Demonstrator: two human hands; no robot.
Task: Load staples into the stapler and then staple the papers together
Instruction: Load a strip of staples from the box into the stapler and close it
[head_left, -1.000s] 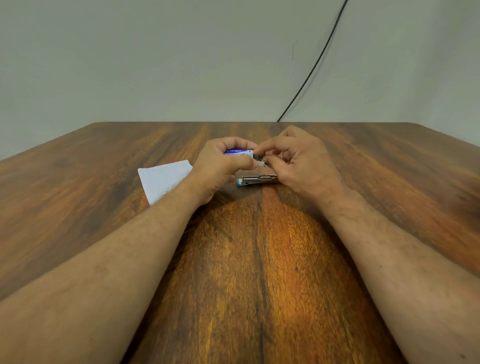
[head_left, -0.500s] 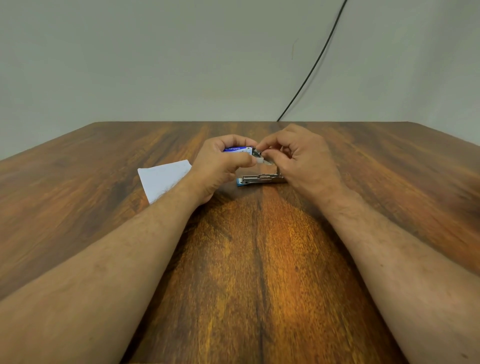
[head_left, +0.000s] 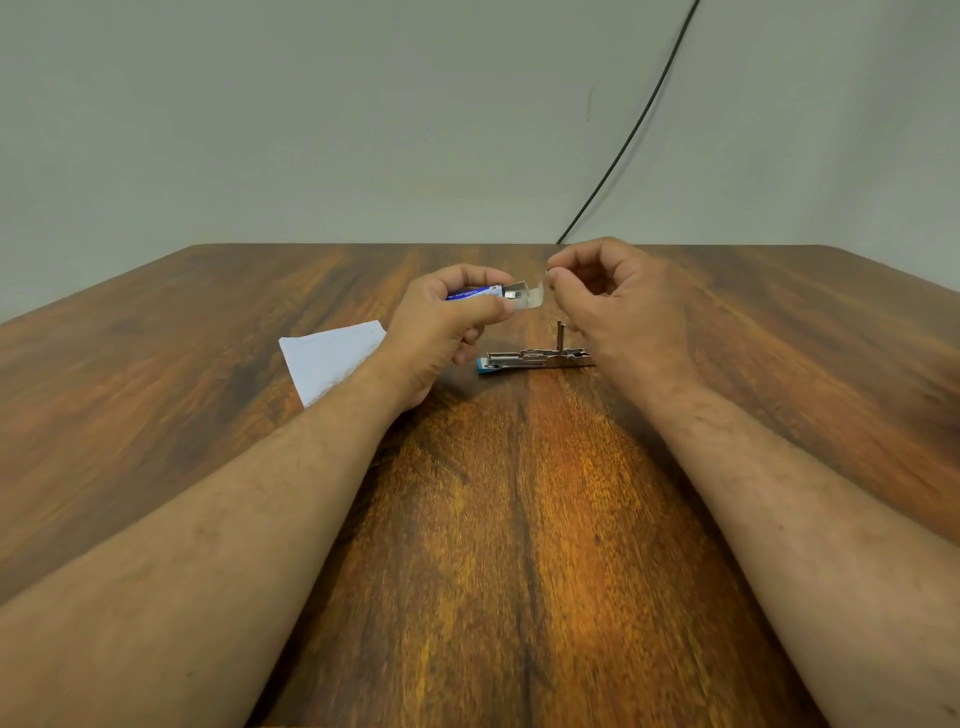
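Note:
My left hand (head_left: 441, 327) grips a small blue and white staple box (head_left: 475, 293) above the table, its end flap folded open to the right. My right hand (head_left: 618, 306) pinches the tip of that open flap (head_left: 535, 297) between thumb and forefinger. Silver staples show inside the box mouth (head_left: 510, 294). A small stapler (head_left: 535, 359) with a blue base lies on the table below both hands, opened up, its metal magazine exposed and a thin post standing upright. White papers (head_left: 332, 358) lie left of it, partly under my left wrist.
The wooden table (head_left: 519, 519) reaches to a grey wall. A black cable (head_left: 634, 124) runs down the wall behind the far edge. My two forearms cross the near half of the table.
Both hands rose slightly and my right hand moved right, pulling the box flap open. The stapler, earlier half covered by my right hand, now shows almost fully.

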